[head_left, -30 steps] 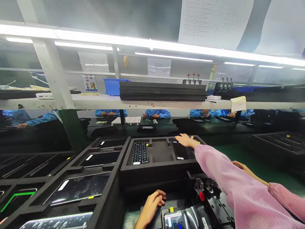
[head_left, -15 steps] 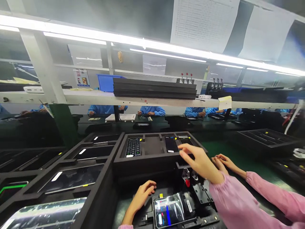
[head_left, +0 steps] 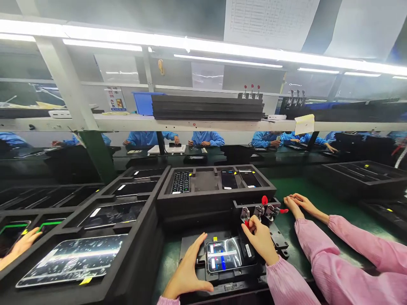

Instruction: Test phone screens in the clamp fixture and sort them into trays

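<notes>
In front of me a phone (head_left: 224, 254) with a lit, glossy screen lies in a black test fixture (head_left: 219, 277). My left hand (head_left: 190, 271) is at the fixture's left side, thumb and fingers spread around the phone's near end without closing on it. My right hand (head_left: 260, 237) pinches the red handle (head_left: 247, 223) of the leftmost toggle clamp on the fixture's back right. Two more toggle clamps (head_left: 264, 205) with red handles stand beside it. A white label (head_left: 248, 250) shows on the dark block right of the phone.
Behind the fixture a black foam tray (head_left: 216, 195) holds several phones. Another foam tray (head_left: 133, 237) with larger screens stands at left. A co-worker's hand (head_left: 22, 248) reaches in at far left; another's hands (head_left: 302, 205) rest at right. A shelf (head_left: 190, 126) crosses above.
My right hand has come down from near the back tray onto the clamp handle. My left hand has spread its fingers along the fixture. A co-worker's hand has appeared at far left.
</notes>
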`<state>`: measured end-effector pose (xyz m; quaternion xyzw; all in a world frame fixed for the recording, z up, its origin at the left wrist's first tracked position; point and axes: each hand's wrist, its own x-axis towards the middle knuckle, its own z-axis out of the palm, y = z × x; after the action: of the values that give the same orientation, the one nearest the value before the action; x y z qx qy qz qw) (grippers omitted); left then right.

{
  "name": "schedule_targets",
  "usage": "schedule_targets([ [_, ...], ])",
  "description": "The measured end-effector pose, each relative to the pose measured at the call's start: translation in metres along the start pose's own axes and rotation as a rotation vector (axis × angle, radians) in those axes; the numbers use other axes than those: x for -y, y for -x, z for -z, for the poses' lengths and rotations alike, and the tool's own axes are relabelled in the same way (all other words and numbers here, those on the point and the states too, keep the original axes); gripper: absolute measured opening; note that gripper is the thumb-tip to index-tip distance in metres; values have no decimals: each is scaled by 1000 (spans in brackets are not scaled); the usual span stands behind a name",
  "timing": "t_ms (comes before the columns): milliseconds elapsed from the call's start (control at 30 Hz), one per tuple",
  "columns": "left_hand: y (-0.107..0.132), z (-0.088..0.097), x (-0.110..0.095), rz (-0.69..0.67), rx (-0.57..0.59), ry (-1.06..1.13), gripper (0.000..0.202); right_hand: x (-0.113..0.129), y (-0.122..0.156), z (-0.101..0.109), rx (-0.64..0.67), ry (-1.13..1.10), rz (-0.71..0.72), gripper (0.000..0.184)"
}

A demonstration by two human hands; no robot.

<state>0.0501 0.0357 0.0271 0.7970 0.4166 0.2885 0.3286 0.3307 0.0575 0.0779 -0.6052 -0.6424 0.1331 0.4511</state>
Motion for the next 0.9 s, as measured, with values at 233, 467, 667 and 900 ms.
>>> schedule_targets([
  [233, -1, -8, 2, 71, 36, -109, 114, -1, 3, 2, 9, -54, -44, 31],
  [467, -1, -6, -4, 59, 39, -121, 110, 0, 4, 0, -11, -44, -72, 31],
  [667, 0, -7, -3, 45, 39, -132, 109, -1, 5, -1, -16, -27, -74, 30],
  [900, 0, -7, -4, 43, 29, -147, 107, -2, 6, -4, -51, -22, -84, 30],
])
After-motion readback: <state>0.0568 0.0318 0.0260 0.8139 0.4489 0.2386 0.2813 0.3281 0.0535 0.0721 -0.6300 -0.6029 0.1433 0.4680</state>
